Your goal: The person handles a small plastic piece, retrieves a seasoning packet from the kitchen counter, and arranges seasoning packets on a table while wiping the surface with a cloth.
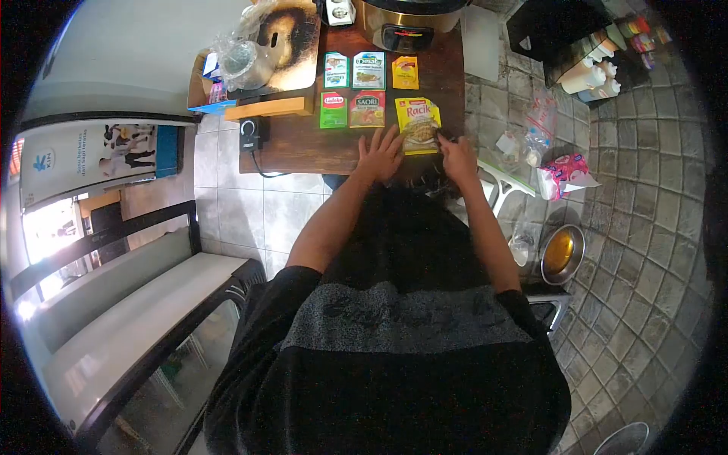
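A yellow Racik seasoning packet [418, 126] lies on the dark wooden table [296, 150], near its front edge. My left hand [381, 155] is spread flat on the table, fingertips by the packet's left side. At the packet's right edge is my right hand [458, 160], index finger stretched onto it and the other fingers curled; it seems to pinch that edge. Beyond, in two rows, are a green Ladaku packet [334, 111], a red Saori packet [368, 110], a green-and-white packet [336, 70], a Desaku packet [368, 70] and a small yellow packet [405, 73].
A rice cooker [409, 34] stands at the table's back. To the left are a scorched board [292, 45], a plastic-wrapped roll [244, 64] and a black dial box [249, 135]. On the right sit a pink tissue pack [563, 176] and a pan of oil [563, 254].
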`<state>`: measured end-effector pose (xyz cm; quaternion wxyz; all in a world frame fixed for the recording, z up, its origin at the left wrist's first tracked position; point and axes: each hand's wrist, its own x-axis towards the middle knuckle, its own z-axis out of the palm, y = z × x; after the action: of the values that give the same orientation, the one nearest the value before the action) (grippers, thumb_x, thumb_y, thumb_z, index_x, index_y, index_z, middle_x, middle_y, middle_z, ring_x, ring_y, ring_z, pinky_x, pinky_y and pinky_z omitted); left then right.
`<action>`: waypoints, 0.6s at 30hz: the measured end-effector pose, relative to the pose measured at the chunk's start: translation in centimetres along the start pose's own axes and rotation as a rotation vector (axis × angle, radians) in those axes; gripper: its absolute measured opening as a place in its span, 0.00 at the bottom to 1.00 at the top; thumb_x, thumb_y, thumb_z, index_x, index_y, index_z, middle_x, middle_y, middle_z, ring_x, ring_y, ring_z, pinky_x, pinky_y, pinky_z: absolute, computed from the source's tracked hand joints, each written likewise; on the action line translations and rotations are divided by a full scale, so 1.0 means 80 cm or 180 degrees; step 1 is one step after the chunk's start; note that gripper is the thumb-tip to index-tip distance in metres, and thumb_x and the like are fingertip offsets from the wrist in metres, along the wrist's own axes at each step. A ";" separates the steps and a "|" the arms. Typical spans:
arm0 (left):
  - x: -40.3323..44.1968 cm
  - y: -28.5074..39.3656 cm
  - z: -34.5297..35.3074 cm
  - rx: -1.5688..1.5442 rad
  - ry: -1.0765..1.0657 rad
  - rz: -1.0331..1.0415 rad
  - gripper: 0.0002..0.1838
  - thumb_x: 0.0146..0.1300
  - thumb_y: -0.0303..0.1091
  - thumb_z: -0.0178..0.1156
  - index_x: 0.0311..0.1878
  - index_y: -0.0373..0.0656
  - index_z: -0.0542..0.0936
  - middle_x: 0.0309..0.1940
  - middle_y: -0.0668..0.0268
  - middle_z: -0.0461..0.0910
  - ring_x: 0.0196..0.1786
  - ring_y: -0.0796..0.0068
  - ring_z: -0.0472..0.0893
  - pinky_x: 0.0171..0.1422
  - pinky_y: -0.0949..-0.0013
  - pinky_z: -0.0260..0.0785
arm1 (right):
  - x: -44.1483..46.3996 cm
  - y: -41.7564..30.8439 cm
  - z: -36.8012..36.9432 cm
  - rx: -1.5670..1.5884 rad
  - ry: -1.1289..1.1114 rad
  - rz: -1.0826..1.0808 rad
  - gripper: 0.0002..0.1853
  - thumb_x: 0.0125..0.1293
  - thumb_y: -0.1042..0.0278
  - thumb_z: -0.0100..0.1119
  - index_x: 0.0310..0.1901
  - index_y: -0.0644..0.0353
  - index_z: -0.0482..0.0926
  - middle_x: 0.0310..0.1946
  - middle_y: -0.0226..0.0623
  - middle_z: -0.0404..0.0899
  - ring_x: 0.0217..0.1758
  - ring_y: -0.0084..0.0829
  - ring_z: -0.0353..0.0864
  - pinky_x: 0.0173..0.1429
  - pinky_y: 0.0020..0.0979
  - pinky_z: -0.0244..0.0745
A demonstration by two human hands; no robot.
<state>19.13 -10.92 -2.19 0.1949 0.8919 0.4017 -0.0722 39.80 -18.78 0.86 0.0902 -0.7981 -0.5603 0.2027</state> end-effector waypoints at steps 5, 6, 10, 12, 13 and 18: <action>-0.001 0.001 0.000 0.0019 0.0028 0.0004 0.29 0.66 0.54 0.38 0.69 0.64 0.50 0.72 0.73 0.41 0.72 0.59 0.44 0.66 0.34 0.34 | 0.012 -0.007 -0.002 -0.0012 0.0186 -0.0013 0.19 0.62 0.66 0.48 0.54 0.39 0.75 0.37 0.47 0.69 0.42 0.48 0.72 0.44 0.44 0.69; -0.001 0.001 0.000 0.0017 0.0040 0.0015 0.29 0.66 0.54 0.38 0.69 0.65 0.50 0.72 0.74 0.41 0.72 0.59 0.44 0.66 0.34 0.34 | 0.020 -0.009 -0.003 -0.0010 0.0327 -0.0025 0.18 0.61 0.65 0.48 0.53 0.40 0.76 0.35 0.48 0.69 0.40 0.49 0.73 0.44 0.44 0.70; -0.001 0.000 0.003 -0.0101 0.0256 0.0041 0.28 0.64 0.52 0.40 0.68 0.62 0.55 0.71 0.72 0.46 0.72 0.60 0.47 0.66 0.34 0.37 | 0.049 -0.018 -0.009 -0.0021 0.0373 0.0008 0.17 0.61 0.65 0.48 0.52 0.40 0.76 0.35 0.48 0.69 0.40 0.50 0.73 0.43 0.44 0.70; -0.001 -0.001 0.005 -0.0096 0.0312 0.0045 0.28 0.64 0.52 0.40 0.68 0.62 0.55 0.71 0.72 0.46 0.72 0.60 0.47 0.66 0.34 0.37 | 0.054 -0.017 -0.011 0.0048 0.0306 0.0031 0.17 0.61 0.65 0.50 0.51 0.42 0.77 0.34 0.50 0.70 0.41 0.50 0.74 0.43 0.44 0.70; -0.001 -0.001 0.006 -0.0098 0.0360 0.0050 0.28 0.64 0.52 0.41 0.68 0.62 0.55 0.71 0.72 0.46 0.72 0.60 0.47 0.66 0.34 0.37 | 0.054 -0.015 -0.010 0.0044 0.0304 0.0027 0.17 0.61 0.65 0.50 0.51 0.42 0.77 0.34 0.50 0.70 0.41 0.50 0.74 0.43 0.44 0.70; -0.003 -0.001 0.009 -0.0039 0.0438 0.0058 0.28 0.65 0.52 0.41 0.68 0.62 0.54 0.71 0.72 0.46 0.72 0.61 0.47 0.66 0.34 0.37 | 0.036 -0.001 0.010 0.0016 0.0511 -0.0202 0.17 0.60 0.65 0.52 0.51 0.42 0.77 0.35 0.50 0.71 0.40 0.50 0.74 0.43 0.45 0.70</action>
<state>18.89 -11.35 -2.82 0.1729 0.8972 0.4064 -0.0065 40.22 -16.10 -0.43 0.1431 -0.7934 -0.5757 0.1365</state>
